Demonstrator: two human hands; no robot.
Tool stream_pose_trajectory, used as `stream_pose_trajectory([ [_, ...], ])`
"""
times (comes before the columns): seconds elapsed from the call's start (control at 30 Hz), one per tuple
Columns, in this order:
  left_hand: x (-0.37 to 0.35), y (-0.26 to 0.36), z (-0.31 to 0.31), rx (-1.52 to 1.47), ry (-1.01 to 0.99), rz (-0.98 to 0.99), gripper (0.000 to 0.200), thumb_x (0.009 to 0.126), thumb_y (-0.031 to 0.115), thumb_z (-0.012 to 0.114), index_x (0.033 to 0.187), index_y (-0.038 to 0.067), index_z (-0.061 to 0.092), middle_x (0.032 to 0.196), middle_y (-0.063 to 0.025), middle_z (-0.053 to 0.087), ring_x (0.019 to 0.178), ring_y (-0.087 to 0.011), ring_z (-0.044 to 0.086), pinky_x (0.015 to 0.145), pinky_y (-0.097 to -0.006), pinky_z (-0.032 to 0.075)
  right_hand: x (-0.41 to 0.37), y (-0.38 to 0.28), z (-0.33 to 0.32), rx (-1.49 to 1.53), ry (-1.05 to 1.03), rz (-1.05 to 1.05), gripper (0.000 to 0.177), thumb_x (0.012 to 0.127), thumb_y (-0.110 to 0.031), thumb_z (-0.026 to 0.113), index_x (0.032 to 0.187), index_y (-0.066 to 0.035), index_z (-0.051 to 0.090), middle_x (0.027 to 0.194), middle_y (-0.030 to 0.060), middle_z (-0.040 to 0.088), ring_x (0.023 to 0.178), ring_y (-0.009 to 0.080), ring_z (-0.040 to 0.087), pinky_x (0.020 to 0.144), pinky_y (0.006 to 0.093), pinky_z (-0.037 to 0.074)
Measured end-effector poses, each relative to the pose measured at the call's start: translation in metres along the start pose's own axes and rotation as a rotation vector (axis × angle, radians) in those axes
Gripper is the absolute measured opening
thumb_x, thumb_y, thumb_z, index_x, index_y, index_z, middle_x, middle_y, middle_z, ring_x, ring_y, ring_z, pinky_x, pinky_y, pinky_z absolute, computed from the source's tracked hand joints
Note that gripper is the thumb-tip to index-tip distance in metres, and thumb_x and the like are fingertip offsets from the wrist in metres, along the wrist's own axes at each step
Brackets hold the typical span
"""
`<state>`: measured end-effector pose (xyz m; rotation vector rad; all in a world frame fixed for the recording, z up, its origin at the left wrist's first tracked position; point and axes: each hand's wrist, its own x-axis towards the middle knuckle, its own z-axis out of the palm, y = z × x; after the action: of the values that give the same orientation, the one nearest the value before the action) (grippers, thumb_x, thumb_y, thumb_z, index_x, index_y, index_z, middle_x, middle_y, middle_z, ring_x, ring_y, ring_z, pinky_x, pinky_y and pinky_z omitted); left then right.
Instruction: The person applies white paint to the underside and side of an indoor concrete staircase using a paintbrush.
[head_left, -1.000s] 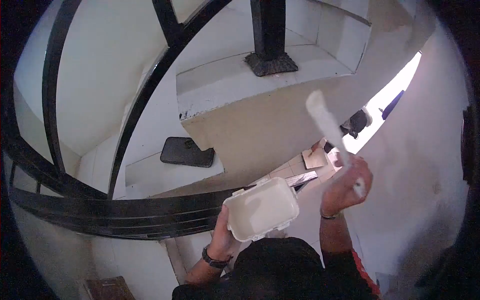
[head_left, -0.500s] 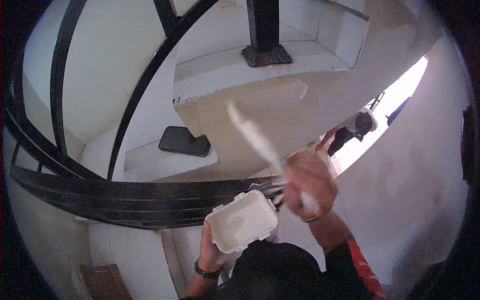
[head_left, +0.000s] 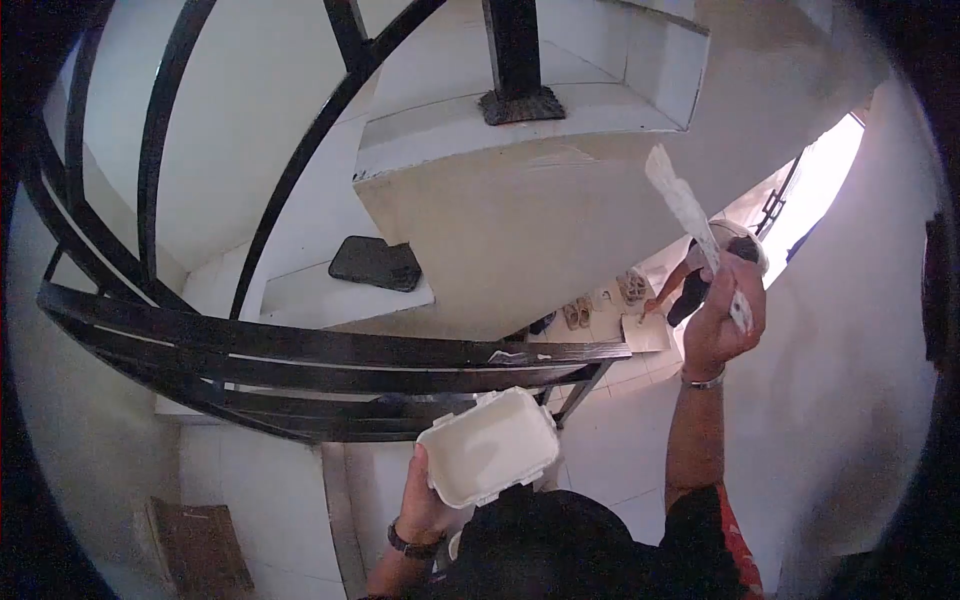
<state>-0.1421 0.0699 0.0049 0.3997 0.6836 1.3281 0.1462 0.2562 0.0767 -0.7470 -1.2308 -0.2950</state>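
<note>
A stairwell with pale walls surrounds the work: the broad beige stair side [head_left: 500, 240] slopes across the middle, a whitish streak [head_left: 570, 157] near its upper edge. Above it, a black post [head_left: 513, 50] stands on a white tiled step [head_left: 610, 105]; a dark pad [head_left: 375, 264] lies on a lower step [head_left: 330, 300]. A black railing [head_left: 330, 350] curves across the left. The hands are apart. The left hand [head_left: 425, 500] grips a white container [head_left: 525, 415] by its side, low in front of the body and just below the railing; the right hand [head_left: 725, 315] is closed around a white-smeared flat tool [head_left: 685, 205], raised before the stair side, contact unclear. Beyond, sandals [head_left: 577, 313] sit on the tiled floor [head_left: 630, 385], and another person [head_left: 690, 295] bends near a bright opening [head_left: 820, 180]. A brown panel [head_left: 200, 545] shows at lower left.
</note>
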Motion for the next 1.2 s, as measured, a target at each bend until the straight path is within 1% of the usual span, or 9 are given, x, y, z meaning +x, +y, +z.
stream_pose_trajectory([
  [0.07, 0.002, -0.002, -0.014, 0.005, -0.018, -0.006, 0.068, 0.093, 0.057, 0.026, 0.139, 0.007, 0.030, 0.137, -0.0154, 0.040, 0.122, -0.0326, 0.045, 0.099, -0.0491, 0.041, -0.009, 0.001, 0.012, -0.022, 0.055, -0.092, 0.014, 0.084, -0.010, 0.062, 0.094, 0.001, 0.063, 0.084, 0.0125, 0.065, 0.076, 0.0238, 0.062, 0.068, 0.0339, 0.049],
  [0.2, 0.004, 0.001, -0.020, 0.078, 0.075, 0.023, 0.064, 0.094, 0.055, 0.026, 0.138, 0.008, 0.031, 0.136, -0.0152, 0.041, 0.121, -0.0330, 0.046, 0.096, -0.0495, 0.043, -0.025, -0.030, 0.059, 0.003, -0.191, -0.262, 0.026, 0.075, -0.016, 0.071, 0.098, -0.007, 0.063, 0.087, 0.0103, 0.064, 0.077, 0.0290, 0.061, 0.072, 0.0429, 0.048],
  [0.27, -0.005, 0.005, -0.008, 0.090, 0.140, 0.054, 0.063, 0.095, 0.055, 0.026, 0.137, 0.008, 0.032, 0.136, -0.0153, 0.042, 0.121, -0.0328, 0.047, 0.096, -0.0496, 0.044, -0.032, -0.054, 0.072, 0.051, -0.386, -0.277, 0.019, 0.074, -0.003, 0.066, 0.093, -0.005, 0.063, 0.084, 0.0100, 0.063, 0.079, 0.0273, 0.062, 0.071, 0.0386, 0.050],
  [0.37, 0.004, 0.009, -0.021, 0.094, 0.163, 0.079, 0.062, 0.095, 0.053, 0.027, 0.137, 0.008, 0.032, 0.135, -0.0154, 0.043, 0.120, -0.0320, 0.048, 0.096, -0.0496, 0.044, -0.033, -0.080, 0.098, 0.238, -0.411, -0.349, 0.022, 0.072, -0.004, 0.068, 0.094, -0.006, 0.064, 0.082, 0.0085, 0.062, 0.079, 0.0272, 0.061, 0.068, 0.0379, 0.050],
  [0.53, 0.003, 0.000, -0.036, -0.008, 0.092, 0.125, 0.061, 0.095, 0.053, 0.030, 0.137, 0.008, 0.032, 0.134, -0.0155, 0.044, 0.119, -0.0316, 0.049, 0.095, -0.0489, 0.045, -0.010, -0.095, 0.088, 0.512, -0.432, -0.191, 0.016, 0.078, -0.005, 0.066, 0.094, -0.003, 0.063, 0.083, 0.0096, 0.063, 0.073, 0.0240, 0.061, 0.065, 0.0349, 0.050],
  [0.83, 0.009, 0.006, -0.039, -0.022, -0.098, -0.018, 0.061, 0.094, 0.052, 0.033, 0.136, 0.008, 0.032, 0.134, -0.0151, 0.044, 0.117, -0.0330, 0.051, 0.091, -0.0481, 0.048, 0.019, -0.012, 0.037, 0.165, -0.052, 0.157, 0.011, 0.087, -0.008, 0.061, 0.095, -0.001, 0.064, 0.088, 0.0096, 0.065, 0.075, 0.0145, 0.062, 0.065, 0.0274, 0.050],
  [0.93, 0.004, 0.007, -0.024, 0.091, 0.091, 0.035, 0.061, 0.094, 0.052, 0.034, 0.136, 0.008, 0.032, 0.133, -0.0147, 0.044, 0.116, -0.0327, 0.051, 0.090, -0.0478, 0.049, 0.029, -0.007, 0.012, -0.073, -0.011, 0.196, 0.016, 0.090, -0.010, 0.057, 0.096, 0.004, 0.063, 0.095, 0.0122, 0.063, 0.078, 0.0151, 0.061, 0.069, 0.0276, 0.053],
  [1.07, 0.004, 0.002, -0.032, 0.015, -0.004, 0.005, 0.063, 0.094, 0.053, 0.034, 0.138, 0.008, 0.030, 0.134, -0.0145, 0.044, 0.117, -0.0328, 0.050, 0.090, -0.0490, 0.048, 0.016, -0.020, 0.003, 0.072, 0.124, 0.276, 0.011, 0.088, -0.006, 0.059, 0.094, 0.002, 0.062, 0.085, 0.0089, 0.065, 0.074, 0.0152, 0.061, 0.063, 0.0254, 0.051],
  [1.2, -0.001, 0.008, -0.023, 0.038, -0.028, -0.029, 0.066, 0.093, 0.056, 0.035, 0.138, 0.008, 0.030, 0.134, -0.0143, 0.044, 0.118, -0.0321, 0.049, 0.093, -0.0487, 0.046, -0.011, -0.012, 0.027, -0.129, -0.074, -0.133, 0.015, 0.081, -0.008, 0.066, 0.095, -0.004, 0.063, 0.084, 0.0092, 0.065, 0.072, 0.0223, 0.060, 0.068, 0.0351, 0.049],
])
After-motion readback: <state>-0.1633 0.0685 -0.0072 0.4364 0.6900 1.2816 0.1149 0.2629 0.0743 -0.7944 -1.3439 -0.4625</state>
